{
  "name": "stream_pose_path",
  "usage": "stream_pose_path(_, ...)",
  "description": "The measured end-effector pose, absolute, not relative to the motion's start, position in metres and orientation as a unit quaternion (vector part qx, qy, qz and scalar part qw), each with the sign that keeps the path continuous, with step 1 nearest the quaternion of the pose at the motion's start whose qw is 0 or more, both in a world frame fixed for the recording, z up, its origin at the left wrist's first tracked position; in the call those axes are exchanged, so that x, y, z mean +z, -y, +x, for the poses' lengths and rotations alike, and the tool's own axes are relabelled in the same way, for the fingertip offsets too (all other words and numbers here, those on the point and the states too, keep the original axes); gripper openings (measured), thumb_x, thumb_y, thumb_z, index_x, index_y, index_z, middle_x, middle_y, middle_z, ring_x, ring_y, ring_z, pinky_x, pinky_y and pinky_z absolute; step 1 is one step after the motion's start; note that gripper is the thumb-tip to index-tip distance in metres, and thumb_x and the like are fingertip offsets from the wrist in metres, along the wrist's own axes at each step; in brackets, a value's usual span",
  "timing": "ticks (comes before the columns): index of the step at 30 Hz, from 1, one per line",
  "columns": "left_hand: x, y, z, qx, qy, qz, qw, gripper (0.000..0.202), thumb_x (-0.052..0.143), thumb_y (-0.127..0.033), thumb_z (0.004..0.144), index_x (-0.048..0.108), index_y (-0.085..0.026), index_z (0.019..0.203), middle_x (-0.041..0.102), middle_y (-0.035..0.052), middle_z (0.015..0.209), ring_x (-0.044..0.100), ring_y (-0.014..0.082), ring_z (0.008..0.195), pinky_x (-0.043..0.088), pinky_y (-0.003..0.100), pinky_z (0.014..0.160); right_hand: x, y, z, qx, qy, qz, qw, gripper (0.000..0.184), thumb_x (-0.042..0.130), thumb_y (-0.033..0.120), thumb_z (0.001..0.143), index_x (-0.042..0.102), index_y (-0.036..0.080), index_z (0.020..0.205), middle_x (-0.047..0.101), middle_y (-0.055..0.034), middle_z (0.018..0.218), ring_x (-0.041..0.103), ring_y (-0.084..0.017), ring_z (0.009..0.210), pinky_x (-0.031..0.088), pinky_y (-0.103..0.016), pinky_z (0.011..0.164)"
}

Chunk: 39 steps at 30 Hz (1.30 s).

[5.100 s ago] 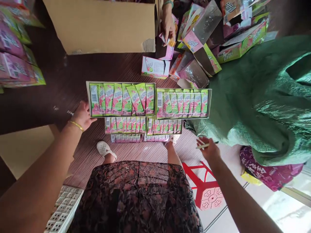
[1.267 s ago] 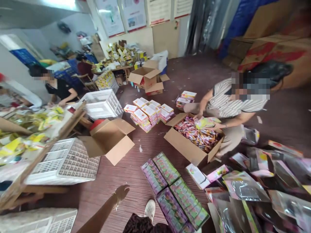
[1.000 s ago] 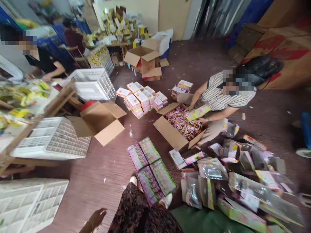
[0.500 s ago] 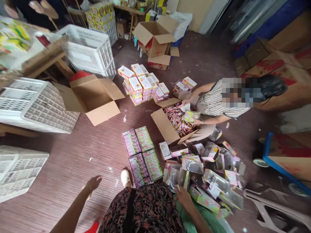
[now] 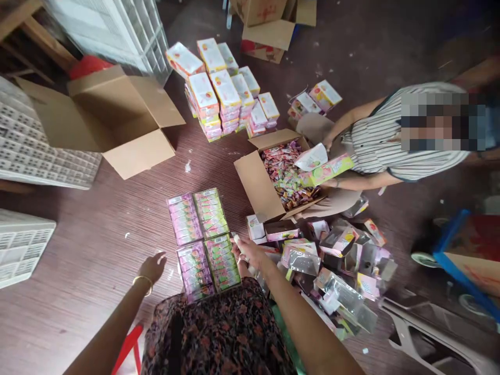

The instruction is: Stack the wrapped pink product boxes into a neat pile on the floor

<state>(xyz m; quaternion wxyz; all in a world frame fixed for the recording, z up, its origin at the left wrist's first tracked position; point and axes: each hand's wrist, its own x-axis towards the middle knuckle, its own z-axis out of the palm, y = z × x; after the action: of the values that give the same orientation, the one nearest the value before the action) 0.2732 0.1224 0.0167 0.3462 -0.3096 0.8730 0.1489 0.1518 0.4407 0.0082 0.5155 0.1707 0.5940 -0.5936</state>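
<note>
Four flat trays of green and pink sachets [image 5: 203, 237] lie in a block on the brown floor in front of me. My left hand [image 5: 152, 266] hovers open, fingers spread, just left of the near trays, touching nothing. My right hand [image 5: 247, 251] is at the right edge of the near tray, fingers closed round a small pale stick [image 5: 235, 238]. My patterned skirt [image 5: 222, 333] covers the near ends of the trays.
A person in a striped shirt [image 5: 375, 151] crouches at an open carton of sachets [image 5: 253, 182], holding a pink-green box [image 5: 327, 169]. Empty display boxes [image 5: 336, 260] are heaped at right. Stacked boxes [image 5: 222, 94], an open carton [image 5: 113, 120] and white crates [image 5: 23, 151] stand behind.
The view has tipped down from the room to the floor. My right hand came up from beside my skirt to the trays' right edge. My left hand stays open near the trays.
</note>
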Motion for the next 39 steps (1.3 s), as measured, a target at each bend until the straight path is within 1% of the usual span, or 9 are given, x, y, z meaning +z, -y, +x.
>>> stream_pose_path(3, -0.014, -0.178, 0.217, 0.129, -0.892, -0.295, 0.316, 0.044, 0.039, -0.027, 0.094, 0.058, -0.012, 0.131, 0.058, 0.0211, 0.123, 0.050, 0.0325, 0.124, 0.041, 0.046, 0.105, -0.029, -0.448, 0.122, -0.582, -0.593, 0.153, 0.536, 0.045, 0.051, 0.057, 0.087, 0.059, 0.013, 0.092, 0.054, -0.0002, 0.063, 0.041, -0.009, 0.048, 0.024, -0.020, 0.043)
stream_pose_path(6, -0.060, -0.217, 0.144, 0.120, -0.920, -0.267, 0.261, 0.050, 0.030, -0.037, 0.097, 0.042, -0.025, 0.144, 0.032, 0.0151, 0.151, 0.020, 0.0313, 0.144, 0.024, 0.050, 0.116, -0.068, -0.457, 0.103, -0.548, -0.620, 0.143, 0.543, 0.043, 0.042, 0.054, 0.092, 0.057, 0.014, 0.086, 0.046, 0.0039, 0.053, 0.033, -0.008, 0.041, 0.023, -0.021, 0.042)
stream_pose_path(8, -0.096, -0.233, 0.101, 0.121, -0.937, -0.248, 0.216, 0.051, 0.031, -0.037, 0.097, 0.036, -0.026, 0.147, 0.022, 0.0129, 0.156, 0.010, 0.0298, 0.146, 0.017, 0.052, 0.118, -0.093, -0.461, 0.094, -0.511, -0.657, 0.137, 0.537, 0.040, 0.034, 0.046, 0.096, 0.055, 0.015, 0.082, 0.042, 0.0047, 0.048, 0.033, -0.010, 0.038, 0.026, -0.023, 0.042)
stream_pose_path(10, -0.131, -0.243, 0.074, 0.127, -0.950, -0.234, 0.160, 0.052, 0.035, -0.035, 0.096, 0.037, -0.022, 0.146, 0.020, 0.0157, 0.156, 0.008, 0.0311, 0.147, 0.012, 0.052, 0.119, -0.117, -0.466, 0.088, -0.469, -0.707, 0.126, 0.514, 0.039, 0.029, 0.037, 0.099, 0.054, 0.016, 0.078, 0.046, 0.0021, 0.050, 0.042, -0.013, 0.043, 0.032, -0.025, 0.047)
stream_pose_path(13, -0.170, -0.251, 0.062, 0.115, -0.965, -0.219, 0.086, 0.054, 0.038, -0.033, 0.095, 0.035, -0.017, 0.147, 0.012, 0.0185, 0.157, 0.004, 0.0326, 0.147, 0.008, 0.052, 0.120, -0.143, -0.469, 0.076, -0.406, -0.778, 0.089, 0.472, 0.037, 0.032, 0.028, 0.099, 0.056, 0.016, 0.074, 0.062, -0.0063, 0.071, 0.059, -0.018, 0.072, 0.041, -0.028, 0.068)
stream_pose_path(16, -0.189, -0.255, 0.069, 0.096, -0.974, -0.203, 0.045, 0.055, 0.034, -0.035, 0.096, 0.032, -0.017, 0.149, 0.006, 0.0170, 0.159, 0.001, 0.0306, 0.147, 0.007, 0.051, 0.120, -0.159, -0.459, 0.059, -0.365, -0.806, 0.026, 0.464, 0.039, 0.031, 0.026, 0.100, 0.060, 0.015, 0.076, 0.067, -0.0099, 0.086, 0.062, -0.022, 0.090, 0.041, -0.031, 0.081)
stream_pose_path(24, -0.200, -0.256, 0.070, 0.085, -0.976, -0.194, 0.045, 0.056, 0.029, -0.036, 0.097, 0.029, -0.017, 0.149, 0.000, 0.0142, 0.160, -0.002, 0.0299, 0.147, 0.003, 0.051, 0.121, -0.192, -0.384, -0.013, -0.341, -0.822, -0.085, 0.448, 0.050, 0.021, 0.036, 0.101, 0.067, 0.015, 0.098, 0.069, -0.0145, 0.099, 0.063, -0.026, 0.099, 0.046, -0.036, 0.085)
stream_pose_path(31, -0.207, -0.256, 0.069, 0.086, -0.975, -0.197, 0.051, 0.056, 0.030, -0.035, 0.097, 0.026, -0.017, 0.151, -0.001, 0.0116, 0.160, -0.004, 0.0285, 0.147, 0.003, 0.051, 0.121, -0.199, -0.364, -0.028, -0.296, -0.831, -0.137, 0.452, 0.050, 0.026, 0.040, 0.100, 0.068, 0.014, 0.104, 0.069, -0.0154, 0.099, 0.064, -0.027, 0.096, 0.049, -0.036, 0.082)
stream_pose_path(39, -0.206, -0.255, 0.068, 0.099, -0.972, -0.205, 0.052, 0.055, 0.029, -0.035, 0.097, 0.027, -0.022, 0.150, -0.006, 0.0051, 0.161, -0.003, 0.0292, 0.147, 0.002, 0.051, 0.121, -0.185, -0.420, 0.057, -0.272, -0.810, -0.186, 0.485, 0.034, 0.035, 0.030, 0.097, 0.067, 0.018, 0.099, 0.068, -0.0113, 0.081, 0.065, -0.026, 0.073, 0.044, -0.035, 0.061)
